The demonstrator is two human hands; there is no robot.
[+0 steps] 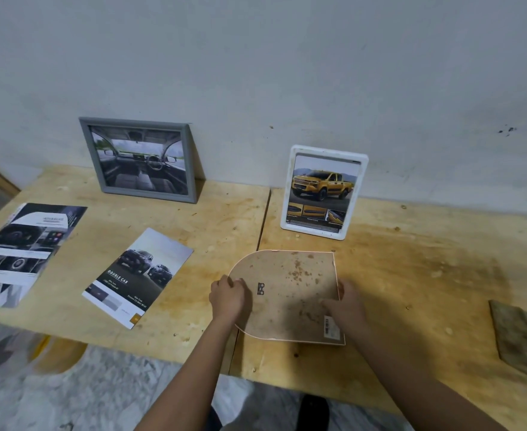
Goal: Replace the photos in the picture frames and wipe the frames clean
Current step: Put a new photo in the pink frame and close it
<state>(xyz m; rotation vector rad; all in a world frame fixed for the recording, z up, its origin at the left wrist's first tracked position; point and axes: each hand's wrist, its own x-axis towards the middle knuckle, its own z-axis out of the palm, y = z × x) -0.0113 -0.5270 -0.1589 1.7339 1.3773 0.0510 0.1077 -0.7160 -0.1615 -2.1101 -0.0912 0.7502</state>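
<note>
**Both hands gripping an arched frame lying face down**

An arched frame [287, 293] is lying back-side up near the front edge of the tabletop [411, 275], its brown backing board spotted with stains. The left hand [227, 298] is curling its fingers over the rounded left edge, and the right hand [347, 306] is closing its fingers on the straight right edge, beside a label. At the back edge, a grey frame [141, 160] showing a car interior and a white frame [324, 192] showing a yellow pickup are leaning against the wall. Two loose photos are lying flat toward the left: a dark-cars print [138, 278] and a dashboard print [26, 250] at the left edge. A worn cloth [523, 337] is resting at the right edge.
</note>
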